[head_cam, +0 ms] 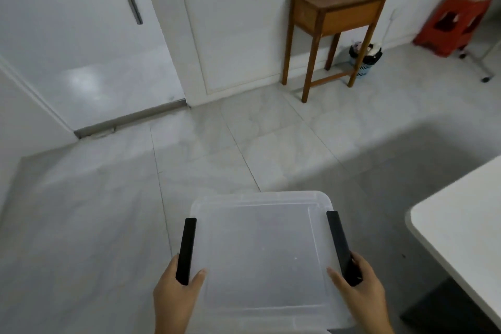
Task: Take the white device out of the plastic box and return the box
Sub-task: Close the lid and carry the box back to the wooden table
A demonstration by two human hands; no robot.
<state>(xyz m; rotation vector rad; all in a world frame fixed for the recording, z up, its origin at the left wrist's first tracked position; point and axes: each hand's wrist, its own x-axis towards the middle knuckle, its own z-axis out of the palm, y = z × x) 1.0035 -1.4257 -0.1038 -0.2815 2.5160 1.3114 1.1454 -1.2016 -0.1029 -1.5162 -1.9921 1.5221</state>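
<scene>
Two hands, left hand and right hand, each clasp the plastic box; no readable writing.

Your left hand and right hand grip lidded plastic box by black side latches, above tiled floor.

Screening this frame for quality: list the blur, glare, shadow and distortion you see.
Head view: wide-angle bending bows the door edges; soft glare patch low on it; red stool smeared at the edge; broad shadow beside the white table; plastic box and both hands fairly sharp.
</scene>
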